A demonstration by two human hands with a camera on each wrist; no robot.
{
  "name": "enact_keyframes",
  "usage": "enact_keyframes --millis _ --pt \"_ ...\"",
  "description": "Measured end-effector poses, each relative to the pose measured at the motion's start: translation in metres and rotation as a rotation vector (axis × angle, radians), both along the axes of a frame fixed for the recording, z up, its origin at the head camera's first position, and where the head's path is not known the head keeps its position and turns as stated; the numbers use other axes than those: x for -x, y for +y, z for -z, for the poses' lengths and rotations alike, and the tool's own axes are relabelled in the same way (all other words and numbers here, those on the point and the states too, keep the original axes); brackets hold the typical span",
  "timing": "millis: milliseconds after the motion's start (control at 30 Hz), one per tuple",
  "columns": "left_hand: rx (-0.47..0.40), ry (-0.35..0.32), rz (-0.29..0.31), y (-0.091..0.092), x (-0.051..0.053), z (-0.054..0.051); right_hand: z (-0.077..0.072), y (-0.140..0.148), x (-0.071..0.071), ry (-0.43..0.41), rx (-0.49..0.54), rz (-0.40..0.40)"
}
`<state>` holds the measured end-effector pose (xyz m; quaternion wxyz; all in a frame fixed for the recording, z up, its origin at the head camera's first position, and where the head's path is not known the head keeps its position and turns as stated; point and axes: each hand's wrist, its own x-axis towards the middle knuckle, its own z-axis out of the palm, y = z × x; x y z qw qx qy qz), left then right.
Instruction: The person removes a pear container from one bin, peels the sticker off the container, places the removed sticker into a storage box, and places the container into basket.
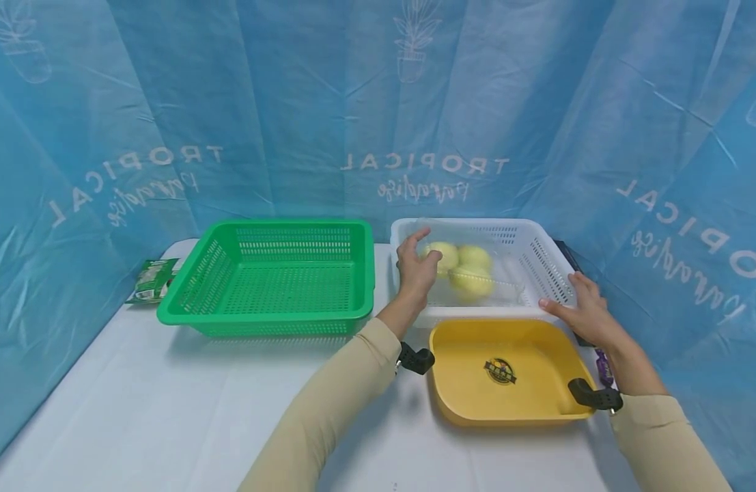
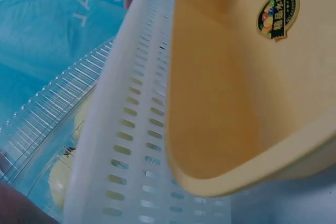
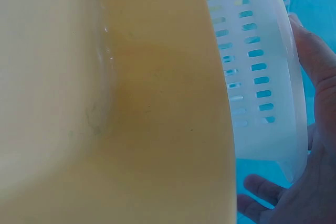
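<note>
A clear plastic box [image 1: 503,273] of round yellow-green fruits [image 1: 471,281] is inside the white basket [image 1: 476,312]. My left hand [image 1: 416,272] holds the box at its left end, thumb and fingers spread around that end. In the left wrist view, the ridged edge of the box [image 2: 58,90] slants above the basket's rim, and only part of my hand shows at the lower left. With my right hand [image 1: 583,311] I grip the basket's right front corner, thumb on the rim and fingers outside. The right wrist view shows that thumb [image 3: 312,48] against the rim.
A yellow basin [image 1: 470,383] with a round label stands directly before the white basket. To the left is a green basket [image 1: 279,321], with a green packet [image 1: 151,281] beyond its left side. A purple wrapper [image 1: 604,369] and a dark object [image 1: 567,254] lie at the right.
</note>
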<state>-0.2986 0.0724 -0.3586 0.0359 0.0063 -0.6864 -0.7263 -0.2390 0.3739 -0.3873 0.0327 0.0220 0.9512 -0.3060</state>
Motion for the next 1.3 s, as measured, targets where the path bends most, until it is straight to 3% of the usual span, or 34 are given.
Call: enact_keyframes --millis 367,733,1300 --pt "0.042 -0.001 0.005 0.004 0.003 0.008 0.002 0.0 0.002 -0.013 0.009 0.03" --pt "0.227 -0.031 0.075 0.004 0.002 0.009 0.001 0.001 0.001 -0.013 -0.009 0.023" --pt "0.379 -0.121 0.192 0.005 0.008 0.013 0.0 -0.002 0.0 -0.005 -0.007 0.033"
